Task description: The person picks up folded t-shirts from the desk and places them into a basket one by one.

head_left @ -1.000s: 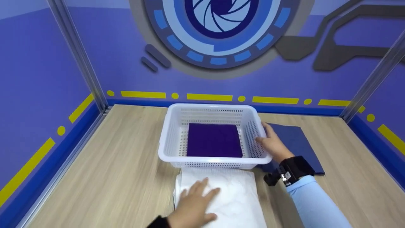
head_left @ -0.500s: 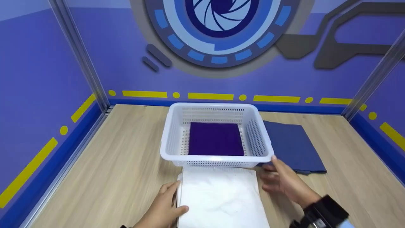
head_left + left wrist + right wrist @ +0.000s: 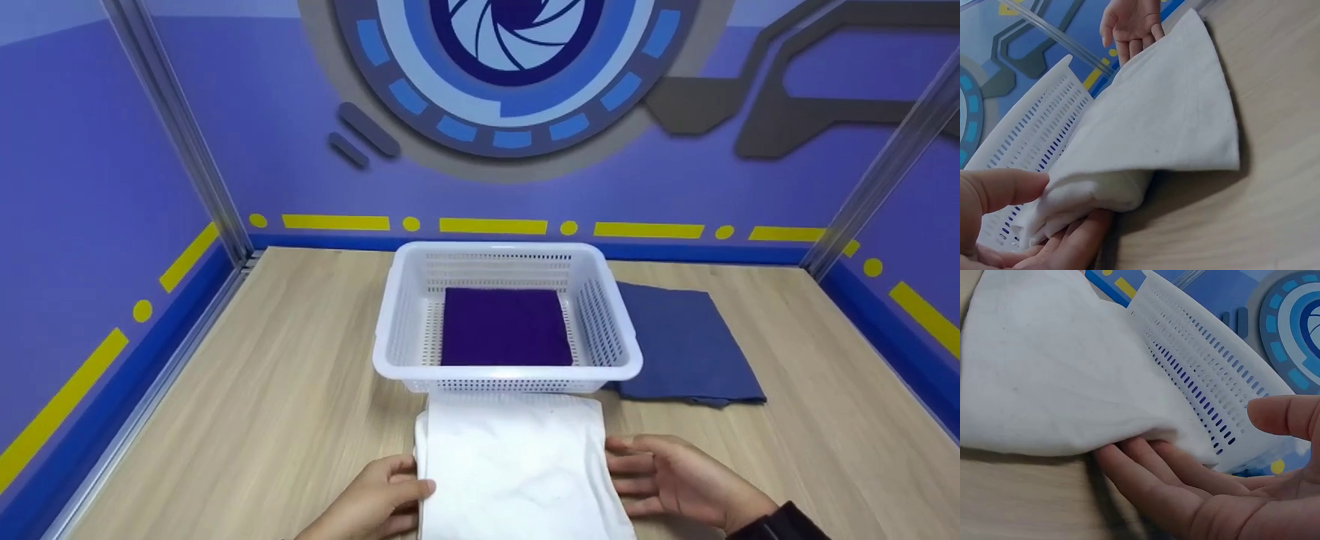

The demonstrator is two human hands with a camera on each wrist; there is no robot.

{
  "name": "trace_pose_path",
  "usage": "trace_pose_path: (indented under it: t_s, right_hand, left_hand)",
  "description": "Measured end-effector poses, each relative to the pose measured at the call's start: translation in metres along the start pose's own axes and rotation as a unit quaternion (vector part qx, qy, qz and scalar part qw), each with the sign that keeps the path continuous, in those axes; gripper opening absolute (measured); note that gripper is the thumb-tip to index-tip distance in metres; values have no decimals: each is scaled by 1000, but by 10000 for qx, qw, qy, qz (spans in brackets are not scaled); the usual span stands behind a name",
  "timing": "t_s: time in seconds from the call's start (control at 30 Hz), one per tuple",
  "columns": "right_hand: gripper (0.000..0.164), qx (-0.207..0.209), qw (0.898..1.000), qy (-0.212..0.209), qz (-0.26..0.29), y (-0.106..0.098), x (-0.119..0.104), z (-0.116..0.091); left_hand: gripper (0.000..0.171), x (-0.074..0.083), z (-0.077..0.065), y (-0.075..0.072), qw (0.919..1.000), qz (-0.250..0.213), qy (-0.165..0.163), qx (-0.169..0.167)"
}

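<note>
A folded white cloth [image 3: 517,465] is set on the table [image 3: 315,345] between the two hands, its long axis apparently run from the basket [image 3: 508,373] toward the person, though its near end is cut off in the head view. The left side edge is pinched by the left hand [image 3: 367,499], thumb above and fingers beneath the layers. By the right hand [image 3: 682,480] the opposite edge is met only with extended fingertips, tucked just under it in the right wrist view; the thumb is held wide and apart from the cloth. The cloth is thus flanked on both sides, with the firmer hold had at the left. Its far edge is placed right beside the basket's near wall. Inside the basket, a purple cloth [image 3: 506,328] is laid flat on the bottom; outside, a blue cloth [image 3: 682,345] is spread at the basket's right, partly hidden by it.
</note>
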State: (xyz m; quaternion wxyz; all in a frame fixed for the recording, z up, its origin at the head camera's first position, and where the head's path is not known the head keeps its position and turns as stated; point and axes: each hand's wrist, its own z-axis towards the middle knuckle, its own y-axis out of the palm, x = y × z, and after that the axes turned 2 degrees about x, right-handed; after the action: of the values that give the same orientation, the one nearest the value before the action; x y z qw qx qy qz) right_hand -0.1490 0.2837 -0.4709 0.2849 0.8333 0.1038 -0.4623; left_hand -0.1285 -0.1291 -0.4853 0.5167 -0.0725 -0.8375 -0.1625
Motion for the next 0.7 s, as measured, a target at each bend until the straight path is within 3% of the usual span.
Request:
trace_pose_path:
  t_s: [0.13, 0.23, 0.5, 0.7]
  right_hand:
    - [48, -735, 9968, 14, 308, 3, 10, 5]
    - [38, -945, 9941, -59, 531, 6, 17, 10]
    - [34, -651, 9962, -252, 527, 21, 32, 19]
    - [57, -631, 9965, -391, 374, 28, 38, 16]
  left_hand:
    - [57, -3, 4, 1, 9993, -303, 39, -207]
    - [58, -5, 6, 5, 9981, -366, 175, -455]
    - [55, -7, 7, 12, 9944, -436, 295, -917]
    - [70, -3, 10, 12, 9898, -539, 319, -1281]
